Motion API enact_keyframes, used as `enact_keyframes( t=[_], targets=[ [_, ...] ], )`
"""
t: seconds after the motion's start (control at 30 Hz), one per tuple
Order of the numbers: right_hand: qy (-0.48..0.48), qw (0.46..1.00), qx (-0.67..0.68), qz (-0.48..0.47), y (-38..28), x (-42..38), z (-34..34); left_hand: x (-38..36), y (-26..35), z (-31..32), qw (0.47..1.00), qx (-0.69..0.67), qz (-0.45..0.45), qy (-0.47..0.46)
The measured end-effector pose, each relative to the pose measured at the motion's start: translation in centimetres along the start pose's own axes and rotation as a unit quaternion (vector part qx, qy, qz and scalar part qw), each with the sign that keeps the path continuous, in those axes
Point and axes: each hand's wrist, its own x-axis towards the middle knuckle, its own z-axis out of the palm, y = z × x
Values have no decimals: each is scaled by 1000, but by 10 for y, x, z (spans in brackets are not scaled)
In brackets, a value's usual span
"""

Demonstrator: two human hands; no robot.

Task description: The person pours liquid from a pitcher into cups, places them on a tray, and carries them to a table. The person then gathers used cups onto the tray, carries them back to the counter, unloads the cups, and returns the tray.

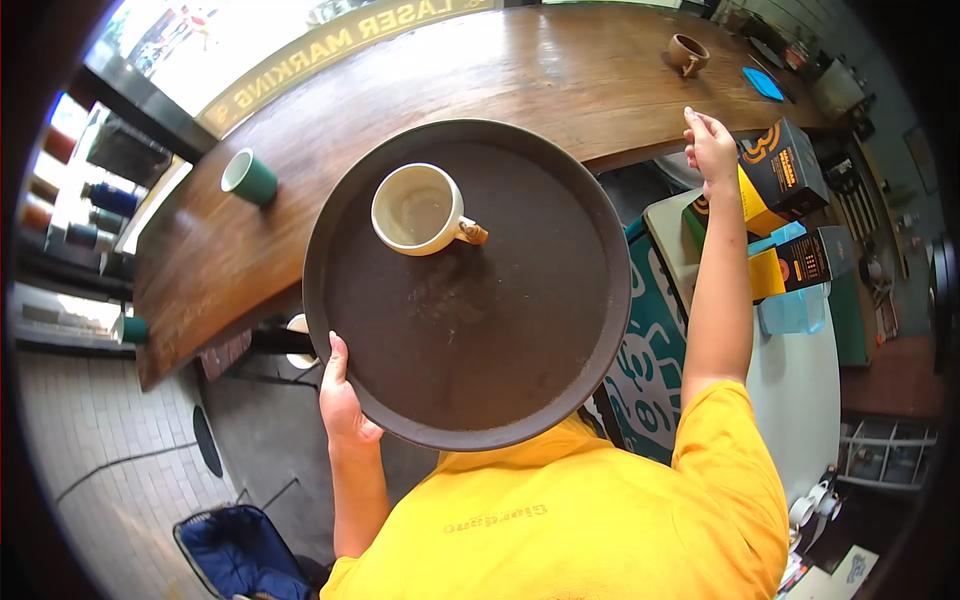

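Left hand (343, 398) gripping near-left rim of round dark tray (500, 330), thumb over the edge. White cup (418, 209) upright on tray's far-left part, handle pointing right. Right hand (710, 145) raised, holding nothing, fingers loosely curled, at right edge of curved wooden counter (560, 70). Green cup (250, 177) near counter's left edge; brown mug (687, 52) at far right. Black-and-yellow boxes (785, 175) just beside right hand.

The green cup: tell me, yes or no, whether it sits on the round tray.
No, the green cup stands on the wooden counter, beside the tray.
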Motion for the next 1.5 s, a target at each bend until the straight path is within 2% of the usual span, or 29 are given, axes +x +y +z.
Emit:
enact_keyframes(
  t=[0.1,0.27,0.37,0.43,0.63,0.7,0.83,0.93,0.97,1.03,1.1,1.2,1.3,1.43,1.5],
  targets=[
    [11,999,-24,21,1,37,-3,19,7,7,1000,9,-6,3],
    [-15,997,29,75,17,127,4,33,7,10,999,6,23,30],
    [-20,995,54,83,30,183,7,30,0,18,1000,-20,22,4],
    [-36,986,104,125,29,207,8,27,-8,24,999,-23,39,17],
    [-44,977,140,155,25,237,22,19,-32,41,997,-37,63,40],
    [-40,967,151,201,19,237,26,16,-40,44,996,-51,64,46],
    [-52,957,187,213,43,276,27,6,-59,45,990,-62,104,77],
    [-51,955,201,214,46,276,27,-6,-75,44,982,-89,134,102],
    [-84,948,222,213,50,279,27,-11,-81,41,979,-92,147,109],
    [-84,955,211,189,43,260,33,-25,-93,31,970,-107,171,133],
    [-91,963,191,168,34,235,41,-44,-101,15,967,-145,175,118],
    [-137,965,170,144,10,177,54,-73,-113,-3,951,-161,213,158],
    [-211,958,174,90,-23,88,74,-108,-120,-34,932,-179,252,188],
    [-298,932,188,81,-50,-39,95,-158,-133,-85,900,-194,314,232],
    [-372,898,211,107,-54,-102,104,-190,-135,-114,883,-180,341,269]
  ],
)
